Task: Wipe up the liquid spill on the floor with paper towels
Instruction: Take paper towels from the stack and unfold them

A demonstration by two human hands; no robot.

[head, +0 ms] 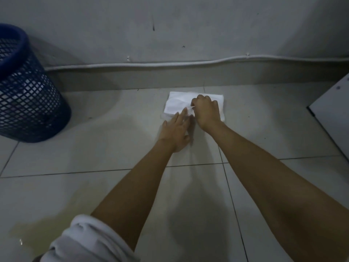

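Right hand [206, 110] is curled up, fingers pinching a sheet off the paper towel pack [177, 104] on the floor by the wall. Left hand [176, 132] lies flat, fingers straight, tips looking like they touch the pack's near edge, though it's blurry. Yellowish spill [35, 226] sits well nearer the camera than the pack, to its left.

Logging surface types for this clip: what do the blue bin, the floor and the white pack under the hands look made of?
Blue bin: likely moulded plastic, going by its open diamond lattice and smooth rim. Floor: glossy pale tiles, probably ceramic, with dark grout lines and soft reflections. White pack: looks like soft tissue paper, possibly in thin film; the right hand pinches a sheet.
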